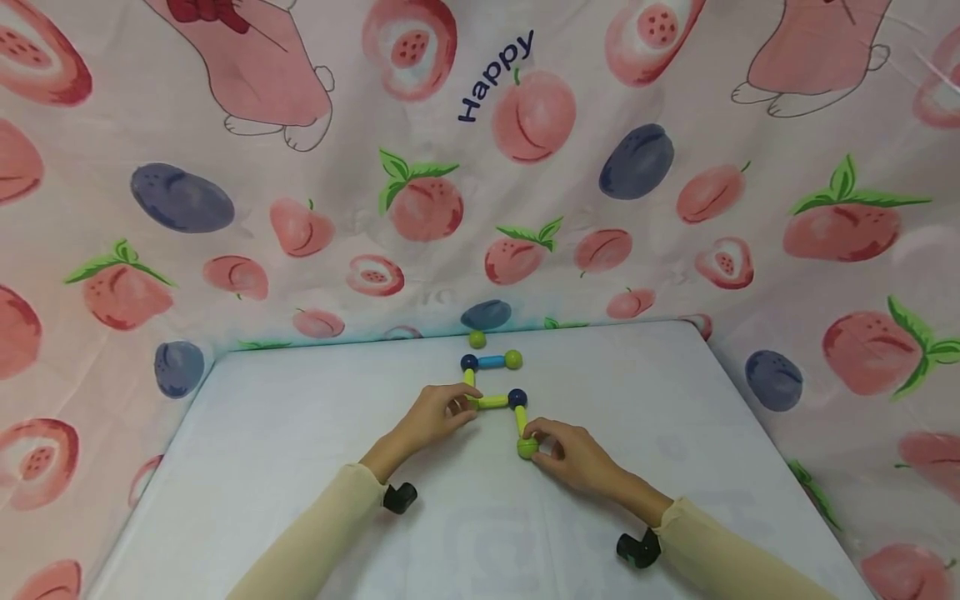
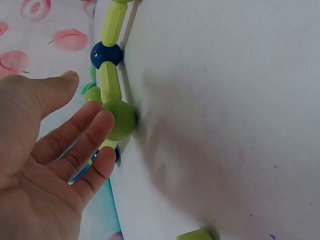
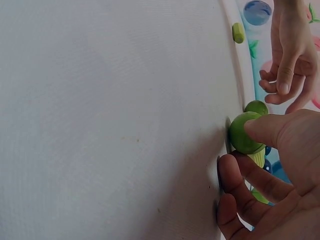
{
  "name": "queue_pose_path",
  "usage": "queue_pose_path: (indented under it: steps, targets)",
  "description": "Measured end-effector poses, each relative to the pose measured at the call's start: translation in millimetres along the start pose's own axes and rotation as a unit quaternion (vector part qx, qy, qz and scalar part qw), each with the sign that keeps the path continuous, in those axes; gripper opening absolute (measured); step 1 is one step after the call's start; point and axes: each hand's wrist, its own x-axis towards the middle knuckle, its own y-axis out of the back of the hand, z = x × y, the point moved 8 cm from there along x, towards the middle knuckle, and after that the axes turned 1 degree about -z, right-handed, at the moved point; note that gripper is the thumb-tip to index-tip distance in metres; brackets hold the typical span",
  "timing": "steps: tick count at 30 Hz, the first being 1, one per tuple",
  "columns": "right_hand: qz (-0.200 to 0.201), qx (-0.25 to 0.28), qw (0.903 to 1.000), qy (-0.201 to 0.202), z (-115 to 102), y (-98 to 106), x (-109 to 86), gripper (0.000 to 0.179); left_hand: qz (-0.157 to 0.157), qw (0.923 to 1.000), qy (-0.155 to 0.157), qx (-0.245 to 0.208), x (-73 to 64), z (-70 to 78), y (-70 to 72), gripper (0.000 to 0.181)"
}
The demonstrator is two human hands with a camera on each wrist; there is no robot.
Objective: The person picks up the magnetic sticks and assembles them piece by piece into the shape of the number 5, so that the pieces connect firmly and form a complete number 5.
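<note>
A zigzag chain of yellow-green rods and balls lies on the white table. My right hand [image 1: 577, 457] pinches the green ball [image 1: 528, 448] at its near end between thumb and fingers. From that ball a yellow-green rod [image 1: 521, 421] runs to a dark blue ball [image 1: 517, 398], then another rod [image 1: 493, 402] leads left to a green corner ball [image 2: 120, 120]. Beside that corner ball is my left hand [image 1: 438, 414], fingers loosely bent, thumb apart; fingertips overlap the ball's edge in the left wrist view, and contact is unclear.
Farther back, a second dark blue ball [image 1: 469, 362] joins a blue rod [image 1: 491, 362] ending in a green ball [image 1: 513, 359]. Another green ball [image 1: 477, 339] sits by the table's back edge. A separate yellow-green piece [image 3: 238, 32] shows in the right wrist view. Fruit-printed cloth [image 1: 420, 275] hangs behind.
</note>
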Motion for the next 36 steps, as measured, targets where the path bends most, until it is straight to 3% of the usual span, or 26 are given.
queue_pose_path:
  steps: [7,20,29,36]
  targets:
    - [0.001,0.004,1.0000,0.009,0.1,1.0,-0.4,0.035,0.003,0.9999,0.004,0.012,-8.4,-1.5,7.8,0.030]
    - [0.000,0.005,0.9999,0.012,1.2,0.5,0.4,0.035,-0.007,0.9952,0.084,0.049,-48.4,-27.7,29.3,0.048]
    - [0.003,0.005,0.9999,0.016,1.2,0.1,0.2,0.035,-0.012,0.9916,0.116,0.057,-76.5,-42.7,44.5,0.052]
    - [0.004,0.005,0.9999,0.015,1.4,0.1,0.7,0.035,-0.019,0.9939,0.101,0.038,-86.6,-51.1,48.5,0.046]
